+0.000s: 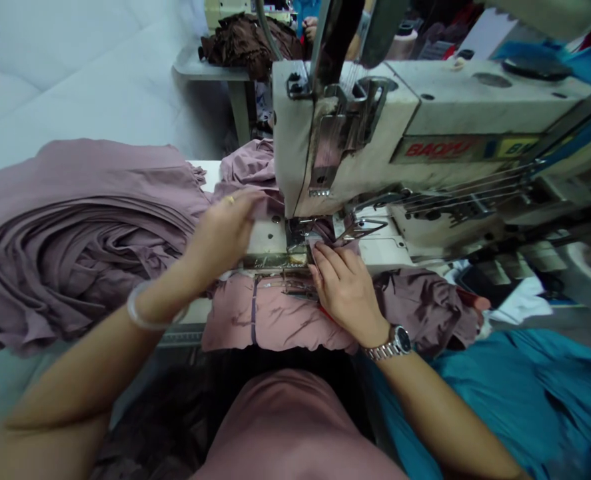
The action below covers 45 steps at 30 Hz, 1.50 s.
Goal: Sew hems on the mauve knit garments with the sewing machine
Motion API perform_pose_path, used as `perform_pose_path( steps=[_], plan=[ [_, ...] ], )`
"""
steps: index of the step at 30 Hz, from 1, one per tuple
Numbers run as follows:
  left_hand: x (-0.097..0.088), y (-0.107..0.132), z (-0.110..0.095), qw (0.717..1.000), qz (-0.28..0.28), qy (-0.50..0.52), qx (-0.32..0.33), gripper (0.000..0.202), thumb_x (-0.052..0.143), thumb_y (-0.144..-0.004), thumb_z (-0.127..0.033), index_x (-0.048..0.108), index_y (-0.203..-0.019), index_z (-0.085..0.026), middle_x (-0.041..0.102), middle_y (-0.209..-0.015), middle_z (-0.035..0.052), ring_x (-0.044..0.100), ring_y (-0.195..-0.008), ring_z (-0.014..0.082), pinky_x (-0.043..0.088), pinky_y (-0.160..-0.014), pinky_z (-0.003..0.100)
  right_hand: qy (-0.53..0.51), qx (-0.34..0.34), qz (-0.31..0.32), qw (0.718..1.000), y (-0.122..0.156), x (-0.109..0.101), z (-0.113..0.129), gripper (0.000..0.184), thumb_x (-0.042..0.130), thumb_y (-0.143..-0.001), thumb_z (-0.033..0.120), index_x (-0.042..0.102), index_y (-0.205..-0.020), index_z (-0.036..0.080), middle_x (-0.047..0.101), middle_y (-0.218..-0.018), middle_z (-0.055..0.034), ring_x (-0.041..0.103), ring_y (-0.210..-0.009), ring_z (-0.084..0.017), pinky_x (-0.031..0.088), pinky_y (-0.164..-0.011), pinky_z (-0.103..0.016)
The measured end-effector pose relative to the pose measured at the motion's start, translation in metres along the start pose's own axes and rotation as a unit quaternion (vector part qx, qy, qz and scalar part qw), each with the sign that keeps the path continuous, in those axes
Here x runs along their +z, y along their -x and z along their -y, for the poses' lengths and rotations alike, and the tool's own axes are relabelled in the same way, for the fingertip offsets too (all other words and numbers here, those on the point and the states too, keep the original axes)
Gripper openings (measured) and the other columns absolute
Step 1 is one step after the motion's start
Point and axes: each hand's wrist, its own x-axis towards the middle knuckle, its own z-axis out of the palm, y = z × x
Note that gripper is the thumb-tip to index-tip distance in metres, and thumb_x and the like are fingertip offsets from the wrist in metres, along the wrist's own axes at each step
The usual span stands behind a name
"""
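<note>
A white industrial sewing machine [375, 133] stands over the work, with its presser foot [298, 239] on the mauve knit fabric [275, 317]. My right hand [340, 288], with a metal watch on the wrist, pinches the fabric's edge just beside the foot. My left hand [222, 233], with a ring and a bangle, lies over the fabric on the far side of the foot, and its fingertips are hidden. A large folded mass of the same mauve fabric [65, 247] spreads out to the left of the machine bed [268, 237].
A grey side table [200, 69] behind the machine holds a pile of dark brown fabric [245, 47]. A co-worker's hand [310, 27] shows beyond it. Teal cloth [505, 393] lies at the lower right, and a white padded surface [50, 87] fills the upper left.
</note>
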Motion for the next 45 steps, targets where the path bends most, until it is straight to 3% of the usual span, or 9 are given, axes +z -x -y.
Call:
perform_pose_path(
  steps=[3, 7, 10, 19, 28, 33, 36, 40, 45],
  plan=[
    [0.024, 0.036, -0.040, 0.991, 0.009, -0.027, 0.133, 0.038, 0.036, -0.094, -0.007, 0.057, -0.126, -0.008, 0.061, -0.126, 0.0144, 0.054, -0.122, 0.0235, 0.043, -0.108, 0.042, -0.004, 0.000, -0.006, 1.000, 0.003, 0.001, 0.000, 0.034, 0.051, -0.095, 0.023, 0.059, -0.123, 0.007, 0.062, -0.129, -0.0127, 0.053, -0.105, -0.026, 0.046, -0.087, -0.040],
    [0.045, 0.063, -0.051, 0.985, 0.038, -0.093, 0.141, 0.042, 0.047, -0.095, -0.016, 0.052, -0.136, -0.010, 0.059, -0.128, 0.0154, 0.053, -0.116, 0.0283, 0.043, -0.097, 0.044, -0.010, -0.007, -0.010, 1.000, 0.008, 0.004, -0.001, 0.037, 0.052, -0.094, 0.023, 0.057, -0.127, 0.008, 0.060, -0.132, -0.0139, 0.052, -0.108, -0.028, 0.046, -0.089, -0.042],
    [0.040, 0.060, -0.044, 0.985, 0.045, -0.095, 0.134, 0.041, 0.044, -0.095, -0.016, 0.055, -0.134, -0.014, 0.062, -0.124, 0.0142, 0.054, -0.111, 0.0266, 0.042, -0.089, 0.041, -0.013, -0.009, -0.019, 1.000, 0.009, 0.005, -0.001, 0.039, 0.051, -0.094, 0.023, 0.055, -0.130, 0.009, 0.060, -0.131, -0.0148, 0.053, -0.111, -0.028, 0.046, -0.091, -0.044],
    [0.027, 0.041, -0.027, 0.983, 0.102, -0.051, 0.145, 0.046, 0.048, -0.086, -0.014, 0.058, -0.130, -0.016, 0.062, -0.121, 0.0116, 0.056, -0.108, 0.0254, 0.039, -0.088, 0.040, -0.095, -0.025, -0.030, 0.995, 0.007, 0.006, 0.001, 0.041, 0.050, -0.094, 0.020, 0.052, -0.133, 0.009, 0.062, -0.127, -0.0156, 0.054, -0.119, -0.026, 0.047, -0.099, -0.044],
    [0.027, 0.050, -0.074, 0.986, 0.094, -0.132, 0.032, 0.041, 0.047, -0.092, -0.018, 0.055, -0.131, -0.008, 0.060, -0.131, 0.0141, 0.054, -0.117, 0.0277, 0.042, -0.089, 0.043, -0.169, 0.007, -0.046, 0.984, 0.004, 0.003, 0.002, 0.035, 0.048, -0.095, 0.017, 0.054, -0.128, 0.007, 0.062, -0.126, -0.0151, 0.055, -0.118, -0.024, 0.047, -0.103, -0.042],
    [0.037, 0.055, -0.049, 0.988, 0.063, -0.086, 0.110, 0.039, 0.044, -0.092, -0.013, 0.056, -0.129, -0.011, 0.059, -0.135, 0.0115, 0.052, -0.124, 0.0245, 0.035, -0.101, 0.044, -0.089, -0.043, 0.000, 0.995, 0.002, 0.001, 0.003, 0.038, 0.052, -0.094, 0.021, 0.055, -0.129, 0.007, 0.060, -0.130, -0.0137, 0.054, -0.118, -0.029, 0.048, -0.098, -0.045],
    [0.038, 0.053, -0.034, 0.987, 0.059, -0.056, 0.141, 0.042, 0.044, -0.089, -0.011, 0.055, -0.129, -0.013, 0.059, -0.134, 0.0097, 0.053, -0.123, 0.0221, 0.034, -0.103, 0.042, -0.078, -0.028, -0.002, 0.997, 0.002, 0.002, 0.004, 0.037, 0.051, -0.094, 0.021, 0.056, -0.127, 0.006, 0.061, -0.129, -0.0143, 0.054, -0.117, -0.028, 0.048, -0.099, -0.044],
    [0.036, 0.048, -0.043, 0.990, 0.070, -0.076, 0.092, 0.041, 0.048, -0.089, -0.013, 0.056, -0.129, -0.012, 0.060, -0.132, 0.0105, 0.053, -0.119, 0.0245, 0.037, -0.098, 0.043, -0.146, 0.014, -0.022, 0.989, 0.002, 0.003, 0.003, 0.034, 0.048, -0.096, 0.020, 0.057, -0.125, 0.005, 0.061, -0.127, -0.0144, 0.053, -0.117, -0.025, 0.046, -0.103, -0.043],
    [0.035, 0.049, -0.062, 0.985, 0.077, -0.140, 0.062, 0.039, 0.048, -0.094, -0.018, 0.055, -0.131, -0.012, 0.060, -0.131, 0.0102, 0.053, -0.116, 0.0262, 0.038, -0.092, 0.044, -0.119, -0.011, -0.009, 0.993, 0.003, 0.000, 0.003, 0.036, 0.050, -0.095, 0.021, 0.056, -0.127, 0.005, 0.060, -0.129, -0.0135, 0.052, -0.118, -0.027, 0.046, -0.102, -0.044]
  ],
)
